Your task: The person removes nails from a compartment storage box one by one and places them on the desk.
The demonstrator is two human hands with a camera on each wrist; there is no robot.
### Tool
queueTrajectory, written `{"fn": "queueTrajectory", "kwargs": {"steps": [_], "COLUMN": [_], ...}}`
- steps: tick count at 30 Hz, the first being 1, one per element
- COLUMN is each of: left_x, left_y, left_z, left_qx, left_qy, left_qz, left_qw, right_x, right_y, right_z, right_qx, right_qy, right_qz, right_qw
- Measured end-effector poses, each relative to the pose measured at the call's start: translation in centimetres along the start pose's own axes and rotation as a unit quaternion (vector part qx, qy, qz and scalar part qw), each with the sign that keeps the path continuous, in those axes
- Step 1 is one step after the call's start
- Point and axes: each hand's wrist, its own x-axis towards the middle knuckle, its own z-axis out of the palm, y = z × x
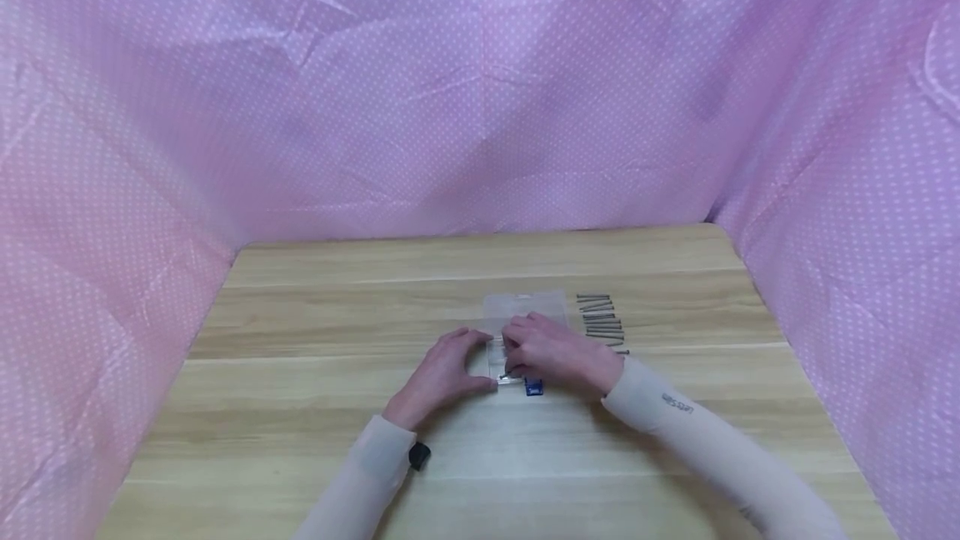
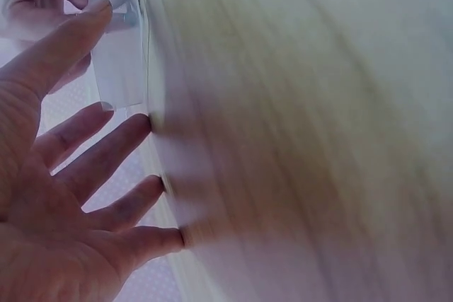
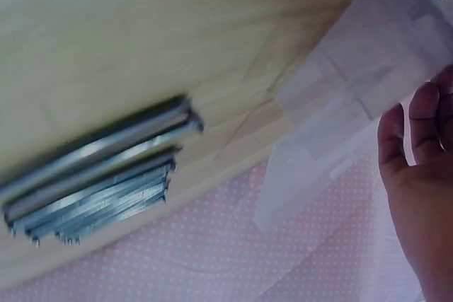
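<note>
A clear plastic box (image 1: 495, 358) sits on the table, its clear lid (image 1: 551, 304) folded back toward the far side. My left hand (image 1: 444, 369) spans the box's left end, thumb at the near edge and index fingertip at the far one; its other fingers spread out in the left wrist view. Over the box, my right hand (image 1: 551, 350) has its fingers bent downward and pinches a nail (image 1: 506, 375), mostly hidden by the hand. A blue patch with pale lettering (image 1: 534, 387) shows at the box's near right.
Several metal nails (image 1: 602, 322) lie side by side to the right of the box, also seen close up in the right wrist view. Pink dotted cloth (image 1: 480, 107) hangs around the back and sides of the wooden table (image 1: 315, 298).
</note>
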Motion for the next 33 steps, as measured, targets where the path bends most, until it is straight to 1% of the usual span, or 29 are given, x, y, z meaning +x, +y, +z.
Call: {"fn": "queueTrajectory", "kwargs": {"steps": [3,7,9,12,15,19,22,25,29,33], "left_x": [0.05,0.14,0.20,0.32,0.58,0.85,0.85,0.78,0.65,0.59], "left_y": [0.12,0.34,0.45,0.67,0.84,0.86,0.83,0.86,0.97,1.02], "left_z": [-0.01,0.02,0.10,0.22,0.39,0.62,0.74,0.83,0.93,0.91], "left_qx": [0.000,0.005,0.009,0.014,0.022,0.034,0.033,0.030,0.041,0.055], "left_qy": [0.000,0.000,-0.002,-0.007,-0.004,0.006,0.010,0.011,0.013,0.017], "left_qz": [0.002,0.006,0.009,0.013,0.029,0.049,0.046,0.041,0.030,0.023], "left_qw": [1.0000,1.0000,0.9999,0.9998,0.9993,0.9982,0.9984,0.9986,0.9986,0.9981], "right_x": [-0.17,-0.09,-0.05,-0.06,-0.13,-0.27,-0.39,-0.59,-0.68,-0.32], "right_y": [-0.10,-0.30,-0.42,-0.56,-0.64,-0.75,-0.78,-0.74,-0.73,-0.98], "right_z": [-0.18,-0.33,-0.38,-0.41,-0.41,-0.34,-0.26,-0.23,-0.38,-0.68], "right_qx": [-0.022,-0.079,-0.093,-0.086,-0.062,-0.028,-0.010,-0.012,-0.050,-0.120], "right_qy": [-0.003,-0.007,-0.013,-0.027,-0.036,-0.032,-0.030,-0.033,-0.034,-0.025], "right_qz": [0.007,-0.009,-0.013,-0.007,0.001,0.012,0.016,0.015,0.004,-0.015], "right_qw": [1.000,0.997,0.995,0.996,0.997,0.999,0.999,0.999,0.998,0.992]}}
